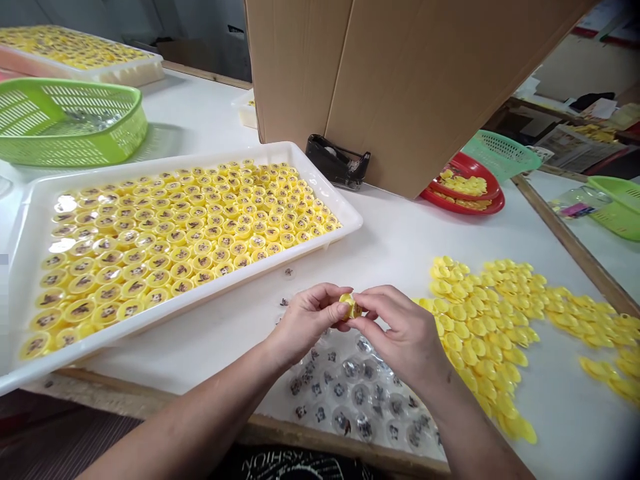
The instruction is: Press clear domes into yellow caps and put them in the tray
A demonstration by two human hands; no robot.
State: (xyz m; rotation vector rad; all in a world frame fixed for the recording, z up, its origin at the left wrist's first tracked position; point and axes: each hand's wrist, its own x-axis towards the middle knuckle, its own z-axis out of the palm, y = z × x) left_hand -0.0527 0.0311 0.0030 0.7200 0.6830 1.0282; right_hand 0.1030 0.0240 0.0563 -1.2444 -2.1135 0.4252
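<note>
My left hand [305, 320] and my right hand [400, 333] meet at the middle of the view, pinching a small yellow plastic cap [350, 307] between their fingertips. Under my hands lies a transparent blister sheet [350, 393] of round domes, each with a small printed picture inside. To the right of my right hand spreads a loose heap of yellow caps [480, 333]. Left of my left hand stands a white plastic tray [200, 313], filled with neat rows of yellow round pieces with printed centres. A few small loose discs [285, 301] lie by the tray's edge.
A green plastic basket [75, 123] and another filled tray [75, 57] stand at the far left. A brown cardboard box [390, 87] rises at the back, beside a black tape dispenser [337, 160]. A red plate [465, 187] holds yellow pieces. Wooden table edges run along the front and right.
</note>
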